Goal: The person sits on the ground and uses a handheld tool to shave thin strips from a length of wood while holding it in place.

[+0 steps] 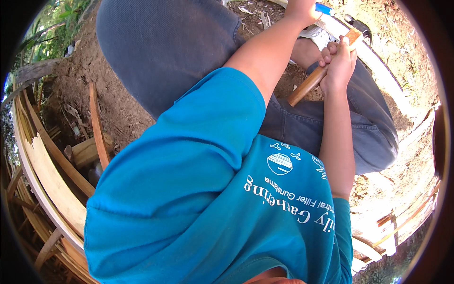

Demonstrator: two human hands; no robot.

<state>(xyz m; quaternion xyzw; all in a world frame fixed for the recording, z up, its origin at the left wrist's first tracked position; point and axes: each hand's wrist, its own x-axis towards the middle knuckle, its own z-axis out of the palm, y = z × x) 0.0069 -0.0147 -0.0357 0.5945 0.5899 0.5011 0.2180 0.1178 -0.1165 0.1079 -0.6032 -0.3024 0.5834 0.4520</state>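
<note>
The hammer point(326, 64), wooden handle up and dark head by the pale strip point(378, 66), sat in the right hand point(338, 66), fingers closed around it. The left hand point(302, 9) gripped a blue-tipped tool point(324, 8) at the strip. Short, square blows clear of that hand would probably have served best.

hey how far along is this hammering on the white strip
Done: nothing finished shows; the struck spot is hidden. In hand: the right hand grips a wooden-handled hammer, its dark head by the long white strip on the dirt ground. The left hand holds a small blue-tipped piece near that strip. Left: loose wooden slats lie at the person's left.
</note>
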